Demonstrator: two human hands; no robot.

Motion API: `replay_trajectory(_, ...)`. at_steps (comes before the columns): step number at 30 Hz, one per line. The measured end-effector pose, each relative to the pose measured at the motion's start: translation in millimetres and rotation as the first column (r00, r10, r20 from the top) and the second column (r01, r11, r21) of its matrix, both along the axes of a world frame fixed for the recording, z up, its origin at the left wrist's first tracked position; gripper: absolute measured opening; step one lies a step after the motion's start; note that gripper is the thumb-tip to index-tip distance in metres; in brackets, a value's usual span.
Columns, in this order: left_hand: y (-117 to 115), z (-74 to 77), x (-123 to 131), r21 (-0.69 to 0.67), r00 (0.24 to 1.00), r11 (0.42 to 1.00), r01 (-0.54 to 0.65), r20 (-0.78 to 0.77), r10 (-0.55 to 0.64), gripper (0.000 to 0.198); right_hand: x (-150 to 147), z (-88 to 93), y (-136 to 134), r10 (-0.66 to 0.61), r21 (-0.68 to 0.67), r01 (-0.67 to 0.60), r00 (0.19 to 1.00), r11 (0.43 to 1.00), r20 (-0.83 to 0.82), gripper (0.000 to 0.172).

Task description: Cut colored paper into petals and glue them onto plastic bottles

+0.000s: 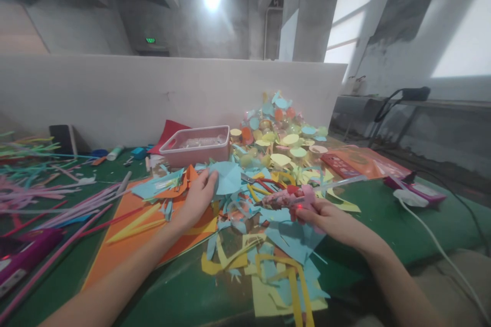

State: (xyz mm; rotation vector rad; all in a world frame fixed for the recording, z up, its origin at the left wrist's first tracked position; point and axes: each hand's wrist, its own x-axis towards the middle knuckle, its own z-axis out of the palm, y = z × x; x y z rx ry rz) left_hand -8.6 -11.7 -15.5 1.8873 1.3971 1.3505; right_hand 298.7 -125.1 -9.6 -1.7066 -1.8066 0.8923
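Between the thumb and fingers of my left hand (pixel 202 191) is a light blue paper disc (pixel 227 178), held by its left edge. My right hand (pixel 317 213) is closed around a pink hot glue gun (pixel 293 198), its nozzle pointing left and a small red light glowing on it. A clear glue stick (pixel 345 181) juts out from the gun's back end. Just behind the nozzle lie scissors (pixel 264 183) among blue and yellow paper scraps (pixel 286 237). A clear round plastic piece (pixel 238 212) sits below the disc.
A pink basket (pixel 195 156) stands at the back, beside a heap of clear balls and coloured discs (pixel 276 122). Pipe cleaners (pixel 42 184) cover the left. Orange sheets (pixel 126 230) lie under my left arm. A purple device (pixel 418 191) and white cable (pixel 433 235) are at right.
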Motion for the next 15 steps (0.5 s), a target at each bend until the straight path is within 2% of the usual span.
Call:
replay_trajectory(5, -2, 1.4, 1, 0.007, 1.0, 1.0, 0.01, 0.008, -0.01, 0.034, -7, 5.8, -4, 0.037, -0.001, -0.037, 0.996, 0.999, -0.076, 0.051)
replay_trajectory(10, -4, 3.8, 3, 0.001, 1.0, 1.0, 0.013, 0.025, -0.013, 0.035, -12, 6.4, -4, -0.015, -0.002, 0.015, 0.997, 1.0, -0.071, 0.048)
replay_trajectory(15, -6, 4.9, 4, 0.011, 1.0, 1.0, 0.01, 0.01, -0.011, 0.034, -13, 6.1, -4, -0.001, -0.028, -0.001, 0.997, 1.0, -0.079, 0.049)
